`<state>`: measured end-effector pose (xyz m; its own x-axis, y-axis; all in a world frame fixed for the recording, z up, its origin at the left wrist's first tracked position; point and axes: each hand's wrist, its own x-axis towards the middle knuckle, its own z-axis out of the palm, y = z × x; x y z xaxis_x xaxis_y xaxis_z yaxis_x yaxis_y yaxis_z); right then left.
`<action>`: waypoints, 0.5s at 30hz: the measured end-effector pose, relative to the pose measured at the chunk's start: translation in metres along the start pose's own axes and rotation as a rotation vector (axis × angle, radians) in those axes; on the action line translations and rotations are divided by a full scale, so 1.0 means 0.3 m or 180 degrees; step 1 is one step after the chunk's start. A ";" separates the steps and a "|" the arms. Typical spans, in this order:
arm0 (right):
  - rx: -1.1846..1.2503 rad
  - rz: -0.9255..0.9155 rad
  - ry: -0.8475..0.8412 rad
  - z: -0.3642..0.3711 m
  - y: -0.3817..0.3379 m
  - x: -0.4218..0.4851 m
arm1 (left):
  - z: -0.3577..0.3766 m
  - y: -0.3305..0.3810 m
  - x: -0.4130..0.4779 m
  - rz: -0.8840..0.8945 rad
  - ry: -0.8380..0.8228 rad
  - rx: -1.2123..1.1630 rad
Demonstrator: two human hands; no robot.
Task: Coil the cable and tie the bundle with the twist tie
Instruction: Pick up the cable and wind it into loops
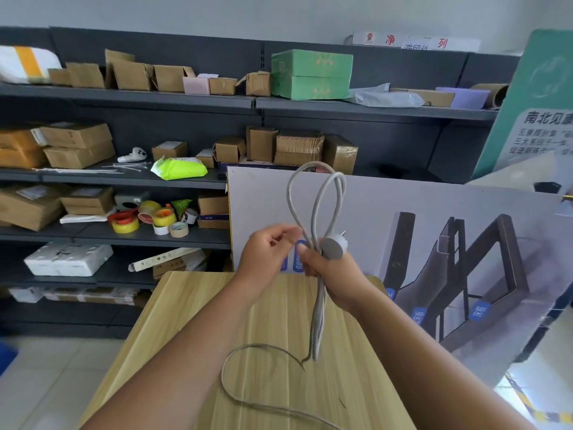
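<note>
A grey-white cable is partly coiled into tall loops that rise above my hands. My right hand is closed around the middle of the loops, with the round grey plug resting against its knuckles. My left hand pinches the cable just left of the bundle, fingers curled on a strand. Doubled strands hang below my right hand, and the loose tail curves over the wooden table. A thin dark twist tie lies on the table near the front right.
Dark shelves at the left and back hold cardboard boxes, tape rolls and a green packet. A large printed board leans behind the table at the right. Tiled floor lies left of the table.
</note>
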<state>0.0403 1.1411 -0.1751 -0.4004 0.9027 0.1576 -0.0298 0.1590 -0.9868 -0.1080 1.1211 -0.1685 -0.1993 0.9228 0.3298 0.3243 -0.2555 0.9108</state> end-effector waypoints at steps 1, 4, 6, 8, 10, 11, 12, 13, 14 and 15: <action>0.0025 -0.0060 0.0013 -0.008 -0.004 0.005 | -0.004 -0.037 0.000 -0.0209 -0.0035 0.0049; 0.0360 -0.0199 0.0012 -0.038 -0.028 0.008 | -0.009 -0.188 -0.042 -0.1424 -0.0843 0.0761; 0.0710 -0.0213 0.0036 -0.047 -0.053 0.004 | 0.000 -0.272 -0.108 -0.2382 -0.1676 0.1009; 0.1157 -0.0231 0.0014 -0.046 -0.075 0.002 | 0.027 -0.319 -0.170 -0.3083 -0.2251 0.0376; 0.1632 -0.0231 -0.0134 -0.039 -0.106 -0.004 | 0.064 -0.341 -0.202 -0.3540 -0.2316 -0.0776; 0.1822 -0.0211 -0.0224 -0.035 -0.118 -0.006 | 0.085 -0.350 -0.207 -0.3573 -0.2069 -0.1371; 0.1952 -0.0183 -0.0308 -0.033 -0.127 -0.010 | 0.103 -0.364 -0.202 -0.3553 -0.1676 -0.1820; 0.2030 -0.0155 -0.0385 -0.031 -0.132 -0.016 | 0.121 -0.385 -0.189 -0.3509 -0.1209 -0.2053; 0.2066 -0.0132 -0.0467 -0.032 -0.133 -0.021 | 0.131 -0.400 -0.175 -0.3464 -0.0718 -0.2179; 0.2081 -0.0106 -0.0571 -0.034 -0.133 -0.028 | 0.128 -0.412 -0.155 -0.3417 -0.0266 -0.2320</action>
<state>0.0542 1.1314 -0.1367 -0.5337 0.8123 0.2353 -0.5697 -0.1398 -0.8099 -0.1034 1.1208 -0.3060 0.0223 0.7712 -0.6362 -0.5397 0.5449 0.6417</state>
